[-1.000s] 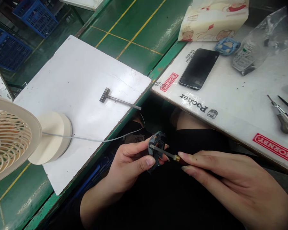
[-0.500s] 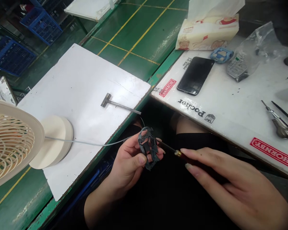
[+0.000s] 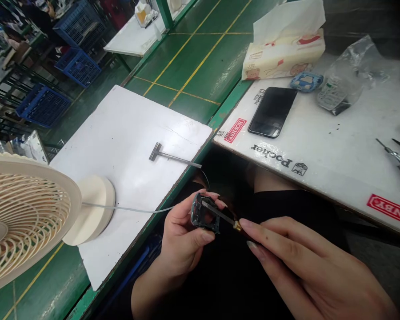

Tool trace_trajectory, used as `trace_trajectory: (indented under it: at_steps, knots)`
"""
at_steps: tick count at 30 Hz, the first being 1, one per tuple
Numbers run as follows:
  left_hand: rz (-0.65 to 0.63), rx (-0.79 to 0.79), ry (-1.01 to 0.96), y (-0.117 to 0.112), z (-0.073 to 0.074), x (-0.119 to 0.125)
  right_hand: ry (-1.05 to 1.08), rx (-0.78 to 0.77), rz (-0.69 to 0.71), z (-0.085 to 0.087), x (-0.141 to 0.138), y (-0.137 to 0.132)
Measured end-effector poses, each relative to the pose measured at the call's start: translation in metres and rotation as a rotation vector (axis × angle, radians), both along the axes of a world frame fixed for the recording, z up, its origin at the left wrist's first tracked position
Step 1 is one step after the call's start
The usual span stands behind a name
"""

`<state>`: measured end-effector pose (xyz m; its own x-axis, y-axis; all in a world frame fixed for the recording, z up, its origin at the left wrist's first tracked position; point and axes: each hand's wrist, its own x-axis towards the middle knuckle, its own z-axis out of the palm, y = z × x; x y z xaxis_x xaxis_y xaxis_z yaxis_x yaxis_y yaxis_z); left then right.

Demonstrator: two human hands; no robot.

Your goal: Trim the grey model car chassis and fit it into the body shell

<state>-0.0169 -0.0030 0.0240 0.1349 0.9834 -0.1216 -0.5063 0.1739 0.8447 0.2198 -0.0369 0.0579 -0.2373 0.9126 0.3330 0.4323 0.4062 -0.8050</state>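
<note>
As I watch through the head camera from my remote station, a small dark frame-like part (image 3: 196, 214) sits just below the centre of the picture, held over a black-clothed lap. The person's left hand (image 3: 184, 238) pinches it, thumb along the lower edge and fingers behind and above. From the lower right, the right hand (image 3: 296, 262) grips a slim metal tool (image 3: 222, 215) between thumb and forefinger, just behind its brass-coloured collar; the handle is mostly lost in shadow. The tool's flat shank slants up and left across the part's open face, its tip near the upper edge; I cannot tell whether it is pressing. To work well here, I would keep the left pinch firm but gentle, since the thin walls look easy to bend, move the tool in short, light strokes, and keep the left fingertips out of its line. Left of centre, a T-shaped metal tool (image 3: 173, 156) lies on a white board (image 3: 120, 129); a cream fan (image 3: 36, 213) fills the lower left, and a phone (image 3: 273, 112) lies at upper right.
</note>
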Motion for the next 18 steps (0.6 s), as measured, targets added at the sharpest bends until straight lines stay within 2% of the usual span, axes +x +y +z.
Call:
trace_trajectory:
  at_steps: [4, 10, 18]
  knots:
    - [0.043, 0.051, 0.034, -0.001, -0.003, 0.0, -0.042, 0.001, -0.001, -0.002, -0.004, 0.0]
    - [0.089, 0.126, 0.122, 0.002, -0.001, 0.001, -0.052, 0.041, -0.052, -0.005, -0.01, -0.002]
    - [0.103, 0.124, 0.154, 0.002, -0.002, 0.002, -0.082, 0.067, -0.097, -0.011, -0.012, -0.008]
